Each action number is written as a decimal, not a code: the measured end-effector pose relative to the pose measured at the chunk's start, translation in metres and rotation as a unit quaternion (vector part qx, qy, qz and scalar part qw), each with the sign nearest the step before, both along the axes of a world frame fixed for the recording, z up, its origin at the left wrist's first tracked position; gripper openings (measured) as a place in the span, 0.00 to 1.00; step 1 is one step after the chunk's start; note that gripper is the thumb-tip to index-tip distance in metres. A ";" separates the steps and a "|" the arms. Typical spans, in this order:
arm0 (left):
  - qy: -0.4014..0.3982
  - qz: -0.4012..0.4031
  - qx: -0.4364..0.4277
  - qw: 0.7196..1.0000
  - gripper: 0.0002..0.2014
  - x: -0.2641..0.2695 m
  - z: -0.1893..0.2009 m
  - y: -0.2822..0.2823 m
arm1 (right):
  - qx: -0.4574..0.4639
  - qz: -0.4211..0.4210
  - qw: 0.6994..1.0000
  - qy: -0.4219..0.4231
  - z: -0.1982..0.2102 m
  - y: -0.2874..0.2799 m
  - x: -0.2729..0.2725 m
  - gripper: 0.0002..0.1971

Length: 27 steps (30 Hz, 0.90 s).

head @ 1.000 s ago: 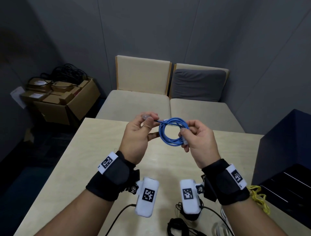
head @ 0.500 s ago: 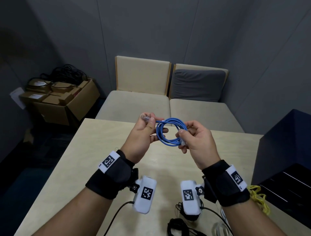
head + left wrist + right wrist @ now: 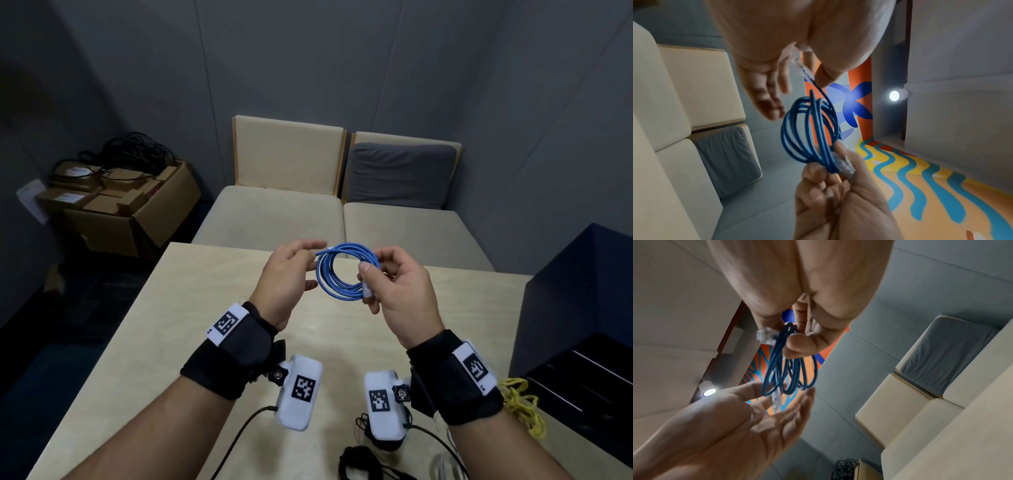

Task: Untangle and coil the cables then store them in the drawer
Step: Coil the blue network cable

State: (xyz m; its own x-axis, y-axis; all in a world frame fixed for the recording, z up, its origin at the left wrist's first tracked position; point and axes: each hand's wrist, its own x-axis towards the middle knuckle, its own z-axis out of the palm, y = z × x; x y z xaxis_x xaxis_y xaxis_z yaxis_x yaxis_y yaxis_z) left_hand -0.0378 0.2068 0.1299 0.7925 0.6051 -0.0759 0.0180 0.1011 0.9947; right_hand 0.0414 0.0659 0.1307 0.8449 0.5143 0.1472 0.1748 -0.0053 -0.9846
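A blue network cable (image 3: 337,290) is wound into a small coil and held above the table (image 3: 191,342). My right hand (image 3: 371,270) pinches the coil's right side between thumb and fingers, with one clear plug (image 3: 366,291) hanging beside the thumb. In the right wrist view the cable (image 3: 777,369) hangs from the thumb (image 3: 797,344). My left hand (image 3: 308,265) is just left of the coil with its fingers stretched out. The cable's other clear plug (image 3: 805,71) lies loosely between its thumb and fingers. A dark blue drawer cabinet (image 3: 565,308) stands at the table's right end.
A yellow cable (image 3: 520,406) lies by the cabinet. A black cable (image 3: 356,462) and a clear one (image 3: 448,469) sit at the table's near edge. Beyond the table are beige bench seats (image 3: 274,219). A cardboard box (image 3: 130,219) stands on the floor at left.
My left hand pinched the cable's free plug before; now its fingers have straightened and the end lies along the coil. The coil has stayed in my right hand.
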 end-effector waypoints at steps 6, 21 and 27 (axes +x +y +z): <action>0.017 -0.114 0.033 0.993 0.14 -0.007 0.006 0.001 | 0.006 -0.010 1.000 0.009 0.003 0.002 0.003 0.04; -0.031 -0.005 0.123 0.992 0.08 0.004 -0.007 -0.015 | -0.055 0.063 0.996 0.014 0.012 -0.002 -0.007 0.15; -0.011 0.042 0.192 0.980 0.10 0.007 -0.013 -0.013 | -0.123 -0.010 0.977 -0.175 0.007 -0.005 -0.006 0.22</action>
State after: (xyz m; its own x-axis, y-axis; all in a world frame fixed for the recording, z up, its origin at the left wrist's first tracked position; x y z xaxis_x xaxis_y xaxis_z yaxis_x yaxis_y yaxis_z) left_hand -0.0311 0.1939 0.1172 0.7373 0.6491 0.1873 0.0034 -0.2809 0.9597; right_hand 0.0358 0.0605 0.1381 0.7754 0.5537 0.3036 0.4983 -0.2411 -0.8328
